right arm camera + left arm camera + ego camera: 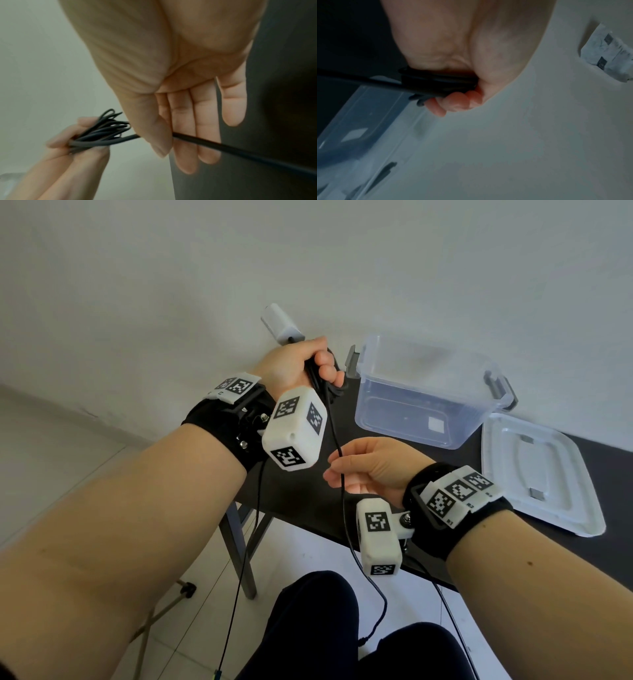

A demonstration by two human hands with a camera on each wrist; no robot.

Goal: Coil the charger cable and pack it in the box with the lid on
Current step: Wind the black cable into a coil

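Observation:
My left hand [298,364] grips a bundle of black cable loops [317,381], and the white charger adapter [279,323] sticks up out of the fist. From the bundle the charger cable [342,491] runs down through my right hand [370,467], where the thumb pinches it against the fingers [183,135], then hangs towards my lap. The left wrist view shows the fingers [453,102] curled round the bundle [436,83]. In the right wrist view the looped bundle [106,129] sits in the other fist. The clear box [421,392] stands open with nothing in it, its lid [537,474] flat to its right.
Box and lid rest on a dark table [298,491] against a pale wall. Grey table legs [239,542] and a tripod leg [164,611] stand on the tiled floor at lower left. My knees in dark trousers [315,628] are below the hands.

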